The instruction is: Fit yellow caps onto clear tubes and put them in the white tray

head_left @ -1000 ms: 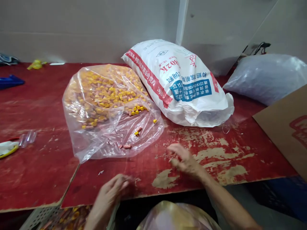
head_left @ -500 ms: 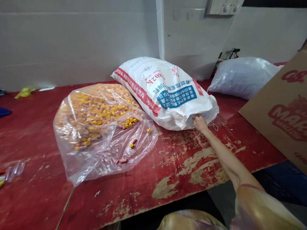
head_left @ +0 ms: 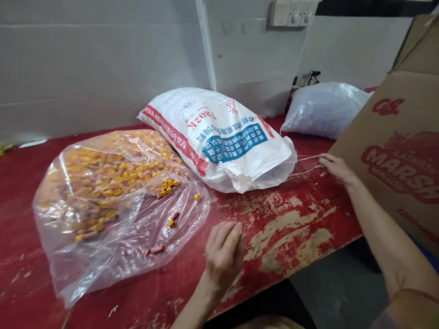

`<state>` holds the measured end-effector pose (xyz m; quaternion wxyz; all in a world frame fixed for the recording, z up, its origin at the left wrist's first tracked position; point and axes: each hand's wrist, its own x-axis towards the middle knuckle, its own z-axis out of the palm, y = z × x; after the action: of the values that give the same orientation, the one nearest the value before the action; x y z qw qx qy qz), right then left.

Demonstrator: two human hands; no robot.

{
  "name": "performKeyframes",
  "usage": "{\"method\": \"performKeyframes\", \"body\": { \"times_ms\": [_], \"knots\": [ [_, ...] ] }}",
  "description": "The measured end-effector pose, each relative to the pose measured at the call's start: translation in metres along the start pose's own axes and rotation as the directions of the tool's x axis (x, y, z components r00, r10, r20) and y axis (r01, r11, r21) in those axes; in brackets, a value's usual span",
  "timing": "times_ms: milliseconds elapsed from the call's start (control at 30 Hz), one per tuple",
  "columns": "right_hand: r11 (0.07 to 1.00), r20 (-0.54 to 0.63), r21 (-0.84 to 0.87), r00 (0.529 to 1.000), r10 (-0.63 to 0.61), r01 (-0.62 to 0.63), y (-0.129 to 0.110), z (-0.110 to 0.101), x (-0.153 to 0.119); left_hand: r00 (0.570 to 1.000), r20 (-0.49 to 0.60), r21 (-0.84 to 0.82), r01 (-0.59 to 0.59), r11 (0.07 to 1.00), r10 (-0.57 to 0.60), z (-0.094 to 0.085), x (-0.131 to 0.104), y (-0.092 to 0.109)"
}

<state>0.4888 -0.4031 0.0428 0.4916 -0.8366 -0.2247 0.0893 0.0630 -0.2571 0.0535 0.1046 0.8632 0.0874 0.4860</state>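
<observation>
A white woven sack (head_left: 219, 137) with red and blue printing lies on its side on the red table, its mouth facing me and partly open. From the mouth, thin white string (head_left: 307, 158) stretches to the right. My right hand (head_left: 334, 167) pinches the string between closed fingers, beside the cardboard box. Nearer to me, my left hand (head_left: 224, 251) hovers over the table with its fingers curled in, and nothing shows in it. To its left sits a clear plastic bag (head_left: 116, 196) of small yellow-and-pink pieces, several loose near its flattened edge.
A cardboard box (head_left: 394, 151) with red printing stands at the right. Behind the sack's mouth lies a filled, pale translucent bag (head_left: 324, 109). Wall sockets (head_left: 295, 13) are above. The worn red table (head_left: 291, 228) has its front edge close to me.
My right hand has left the sack's mouth and moved right, now pulling string taut. My left hand has come into view from below. The camera view has swung right.
</observation>
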Motion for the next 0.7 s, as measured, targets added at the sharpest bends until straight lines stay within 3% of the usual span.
{"method": "performKeyframes", "body": {
  "times_ms": [67,133,233,300,367,433,500,600,700],
  "knots": [
    [0.994,0.068,0.101,0.997,0.031,-0.038,-0.005,-0.004,0.011,0.993,0.053,-0.045,-0.101,0.994,0.103,0.038,0.038,0.006],
    [0.973,0.108,0.220,0.993,0.041,-0.064,-0.010,-0.001,0.021,0.980,0.159,0.031,-0.122,0.992,0.115,0.078,0.068,0.004],
    [0.929,0.115,0.364,0.993,0.023,-0.064,-0.012,0.014,0.031,0.931,0.351,0.292,-0.004,0.956,-0.104,0.143,0.097,-0.014],
    [0.892,0.096,0.450,0.995,-0.007,-0.038,-0.011,0.028,0.031,0.882,0.405,0.449,0.037,0.893,-0.240,0.180,0.107,-0.029],
    [0.848,0.052,0.530,0.998,-0.038,0.005,-0.009,0.043,0.028,0.859,0.424,0.538,0.015,0.843,-0.286,0.207,0.113,-0.043],
    [0.827,0.007,0.560,0.998,-0.067,0.052,-0.005,0.053,0.025,0.837,0.483,0.533,-0.047,0.845,-0.258,0.220,0.119,-0.053],
    [0.831,-0.038,0.551,0.997,-0.070,0.079,0.002,0.054,0.024,0.804,0.541,0.479,-0.052,0.876,-0.247,0.223,0.127,-0.064],
    [0.860,-0.061,0.510,0.998,0.008,0.025,0.021,0.035,0.023,0.800,0.498,0.419,0.116,0.900,-0.335,0.219,0.143,-0.076],
    [0.900,0.074,0.416,0.992,0.107,-0.128,0.043,0.013,0.012,0.809,0.439,0.372,0.234,0.898,-0.392,0.219,0.155,-0.077]
  ]
}}
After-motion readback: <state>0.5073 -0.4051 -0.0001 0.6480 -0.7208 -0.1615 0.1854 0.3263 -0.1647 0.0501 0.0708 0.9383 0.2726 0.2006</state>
